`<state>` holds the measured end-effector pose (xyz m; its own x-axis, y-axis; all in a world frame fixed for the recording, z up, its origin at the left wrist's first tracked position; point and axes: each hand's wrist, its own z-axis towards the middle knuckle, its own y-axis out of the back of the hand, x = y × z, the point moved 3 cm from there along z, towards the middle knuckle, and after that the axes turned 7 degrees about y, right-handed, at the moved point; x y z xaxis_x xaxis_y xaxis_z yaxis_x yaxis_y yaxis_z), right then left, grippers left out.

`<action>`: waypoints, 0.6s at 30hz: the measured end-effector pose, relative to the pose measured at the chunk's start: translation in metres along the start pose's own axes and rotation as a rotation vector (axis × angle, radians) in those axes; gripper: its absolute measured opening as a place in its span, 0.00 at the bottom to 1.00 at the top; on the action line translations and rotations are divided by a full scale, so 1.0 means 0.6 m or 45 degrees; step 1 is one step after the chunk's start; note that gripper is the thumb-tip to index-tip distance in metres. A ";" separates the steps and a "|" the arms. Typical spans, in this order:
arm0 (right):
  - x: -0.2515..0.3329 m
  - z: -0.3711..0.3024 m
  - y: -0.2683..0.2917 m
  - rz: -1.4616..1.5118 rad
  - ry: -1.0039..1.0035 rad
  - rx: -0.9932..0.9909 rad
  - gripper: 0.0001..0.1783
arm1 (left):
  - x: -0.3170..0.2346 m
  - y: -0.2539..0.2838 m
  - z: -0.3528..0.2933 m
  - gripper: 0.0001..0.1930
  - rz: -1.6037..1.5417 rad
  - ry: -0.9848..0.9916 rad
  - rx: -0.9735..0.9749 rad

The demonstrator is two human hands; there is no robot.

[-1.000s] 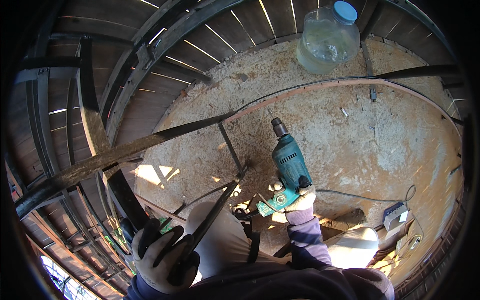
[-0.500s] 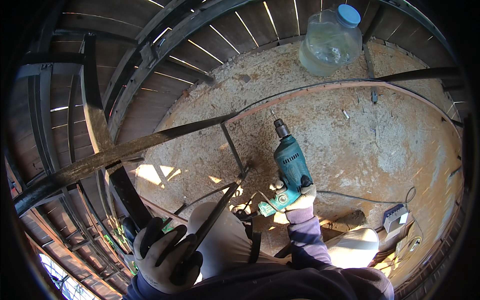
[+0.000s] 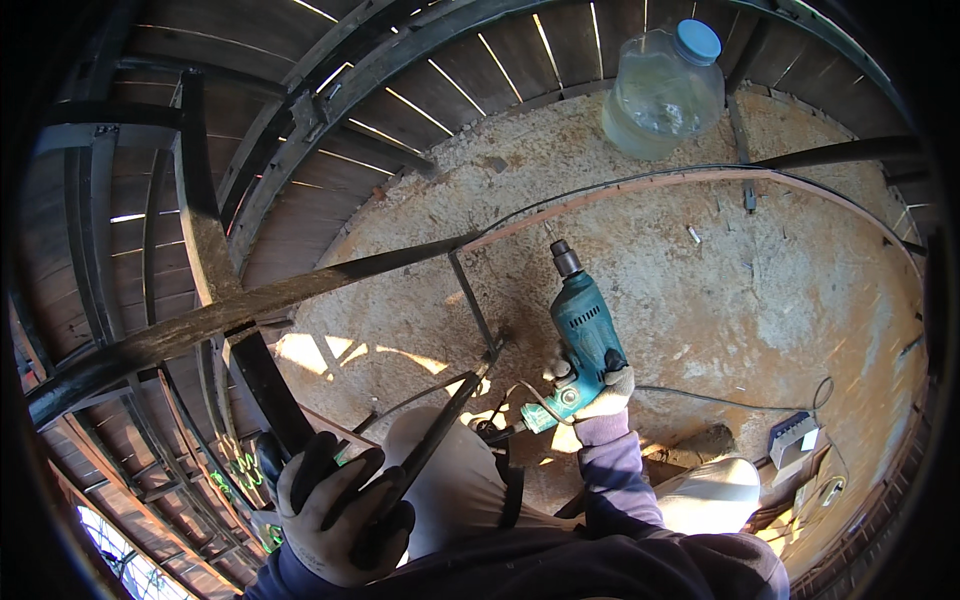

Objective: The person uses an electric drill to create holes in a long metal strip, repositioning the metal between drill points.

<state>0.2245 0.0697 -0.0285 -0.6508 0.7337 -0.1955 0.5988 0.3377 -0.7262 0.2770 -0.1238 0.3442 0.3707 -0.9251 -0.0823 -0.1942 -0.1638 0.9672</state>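
My right hand (image 3: 608,392), in a pale work glove, grips a teal power drill (image 3: 585,318) by its handle. The drill points away from me, its thin bit near the reddish edge of a long curved bar (image 3: 600,190) but seemingly apart from it; the depth is hard to judge. At the lower left, my left hand (image 3: 335,510), in a grey and black glove, is closed round a dark metal bar (image 3: 440,428) that slants up from it. This bar meets a thin strut (image 3: 473,300) of the dark metal frame (image 3: 250,298).
A large clear bottle with a blue lid (image 3: 662,95) stands on the rough floor beyond the frame. The drill's black cord (image 3: 715,400) runs right, near a small grey box (image 3: 793,440). Dark frame members (image 3: 197,220) and slatted boards fill the left side.
The whole view has shifted slightly, with the frame and bottle a little lower in it. Both hands keep their holds, and the drill stays in nearly the same place.
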 end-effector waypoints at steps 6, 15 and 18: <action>0.012 0.004 -0.002 0.057 0.004 -0.079 0.45 | 0.004 -0.003 0.001 0.18 -0.045 -0.002 0.025; 0.020 0.001 0.039 0.046 0.108 -0.210 0.45 | 0.011 -0.001 -0.002 0.21 0.023 -0.044 0.077; 0.020 0.010 0.053 0.025 0.014 -0.141 0.45 | 0.012 -0.002 -0.003 0.22 0.035 -0.061 0.052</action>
<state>0.2332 0.0858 -0.0581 -0.6339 0.7468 -0.2012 0.6594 0.3860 -0.6451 0.2816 -0.1294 0.3426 0.3212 -0.9446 -0.0680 -0.2412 -0.1510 0.9586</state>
